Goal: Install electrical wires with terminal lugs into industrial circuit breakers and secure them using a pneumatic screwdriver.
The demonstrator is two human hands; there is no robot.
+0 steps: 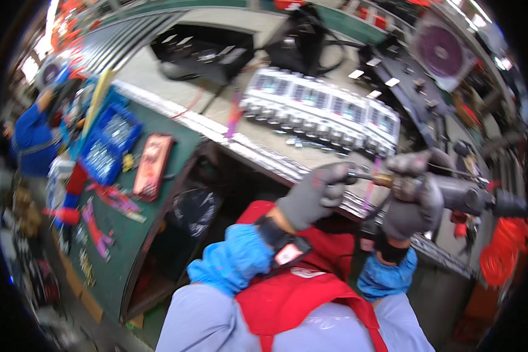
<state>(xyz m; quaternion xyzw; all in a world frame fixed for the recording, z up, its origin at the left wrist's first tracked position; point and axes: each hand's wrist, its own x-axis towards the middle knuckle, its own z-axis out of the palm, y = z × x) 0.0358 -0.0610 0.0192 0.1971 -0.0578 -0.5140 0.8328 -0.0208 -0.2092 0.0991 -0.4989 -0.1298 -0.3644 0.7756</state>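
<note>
Both my hands wear grey gloves. My right hand [415, 202] is closed around a power screwdriver [459, 193], a grey cylinder lying roughly level with a brass-coloured collar [383, 179] at its front. From the collar a thin dark bit [362, 175] points left. The fingers of my left hand [315, 196] pinch its far end; whether a screw sits there is too blurred to tell. Just beyond my hands, on the pale bench, stands a row of white breaker-like modules [322, 100] with shiny metal terminals along the near side. Several small metal pieces [296, 142] lie in front of it.
Left, a green table [123, 234] bears blue bins [108, 144] of small metal parts and a copper-red box [154, 167]. A black tray [208, 56] and black bag [299, 44] are farther back. Right are a fan [442, 51] and red coiled hose [501, 255]. Far left is a person in blue [34, 144].
</note>
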